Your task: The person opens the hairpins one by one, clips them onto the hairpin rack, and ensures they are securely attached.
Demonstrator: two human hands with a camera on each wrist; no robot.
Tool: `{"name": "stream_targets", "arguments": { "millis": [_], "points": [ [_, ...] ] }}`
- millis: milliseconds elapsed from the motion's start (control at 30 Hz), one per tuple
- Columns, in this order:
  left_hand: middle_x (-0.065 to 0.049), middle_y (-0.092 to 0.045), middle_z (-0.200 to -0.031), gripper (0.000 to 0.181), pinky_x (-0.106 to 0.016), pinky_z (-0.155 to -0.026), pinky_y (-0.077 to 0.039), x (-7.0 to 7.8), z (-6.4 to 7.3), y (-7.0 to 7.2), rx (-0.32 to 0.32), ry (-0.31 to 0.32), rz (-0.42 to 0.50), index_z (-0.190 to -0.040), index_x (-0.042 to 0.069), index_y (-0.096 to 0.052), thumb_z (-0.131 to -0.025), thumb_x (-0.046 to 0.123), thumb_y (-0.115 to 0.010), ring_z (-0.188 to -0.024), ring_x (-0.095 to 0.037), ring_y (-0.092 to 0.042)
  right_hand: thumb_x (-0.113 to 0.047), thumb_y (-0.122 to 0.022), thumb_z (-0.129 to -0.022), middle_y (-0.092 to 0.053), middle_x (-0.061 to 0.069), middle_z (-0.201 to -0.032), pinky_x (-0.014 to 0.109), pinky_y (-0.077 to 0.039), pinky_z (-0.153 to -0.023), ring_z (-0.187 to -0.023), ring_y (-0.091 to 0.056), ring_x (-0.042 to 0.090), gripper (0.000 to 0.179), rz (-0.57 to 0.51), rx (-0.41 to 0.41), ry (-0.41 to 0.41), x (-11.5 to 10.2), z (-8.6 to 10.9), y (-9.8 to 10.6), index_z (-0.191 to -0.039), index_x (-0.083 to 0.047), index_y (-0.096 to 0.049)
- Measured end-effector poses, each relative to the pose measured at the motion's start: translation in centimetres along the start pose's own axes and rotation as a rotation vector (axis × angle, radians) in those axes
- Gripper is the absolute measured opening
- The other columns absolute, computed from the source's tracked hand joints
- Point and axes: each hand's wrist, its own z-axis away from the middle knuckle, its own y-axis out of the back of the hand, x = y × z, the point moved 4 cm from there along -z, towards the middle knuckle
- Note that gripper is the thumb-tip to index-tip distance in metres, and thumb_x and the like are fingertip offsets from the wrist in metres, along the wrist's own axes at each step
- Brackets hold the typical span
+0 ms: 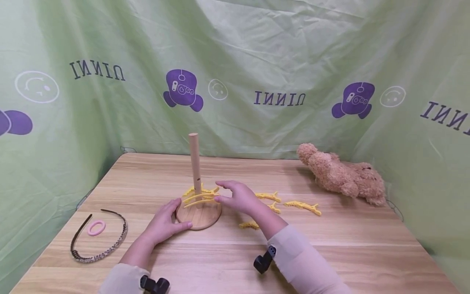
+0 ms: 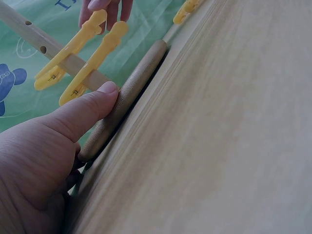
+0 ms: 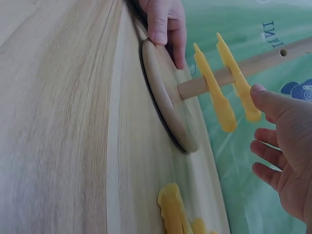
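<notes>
Wooden stand [image 1: 201, 220], upright on the surface [image 1: 220, 261]: two yellow clips [image 3: 214, 90] sit on its post [image 1: 195, 159], apparently done. Loose clips [image 1: 304, 207], three or more, lie at its 3 o'clock, seemingly remaining. Left hand [image 1: 163, 222], at 9 o'clock: grip holds the base rim [image 2: 127, 95] between thumb and fingers. Right hand [image 1: 238, 197], at 2 o'clock: grip slack, thumb and index apart, thumb at the upper clip's end, contact uncertain.

Head view: bright, even | wrist views: dimmer, greyer | dark shadow edging wooden base [image 3: 163, 97]
</notes>
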Motion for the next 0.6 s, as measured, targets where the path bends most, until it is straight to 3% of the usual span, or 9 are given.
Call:
{"name": "stream_targets", "arguments": {
  "millis": [400,600],
  "points": [
    [-0.032,-0.035,-0.151,0.099,-0.065,-0.115,-0.024,-0.1,0.0,0.0,-0.004,0.006,-0.004,-0.147,-0.008,-0.035,-0.078,0.049,-0.078,-0.141,-0.053,-0.028,-0.034,-0.070,-0.091,-0.059,0.008,-0.140,0.050,-0.041,-0.111,-0.132,-0.052,0.031,0.053,-0.071,0.104,-0.069,4.0,3.3,2.9,-0.138,-0.014,-0.057],
    [-0.031,-0.034,-0.152,0.100,-0.065,-0.116,-0.024,-0.1,0.1,0.0,-0.012,0.017,-0.010,-0.148,-0.007,-0.034,-0.078,0.052,-0.077,-0.141,-0.053,-0.027,-0.035,-0.070,-0.091,-0.055,0.010,-0.143,0.053,-0.039,-0.113,-0.136,-0.047,0.035,0.055,-0.100,0.138,-0.141,6.8,5.6,4.3,-0.140,-0.014,-0.055]
  ]
}}
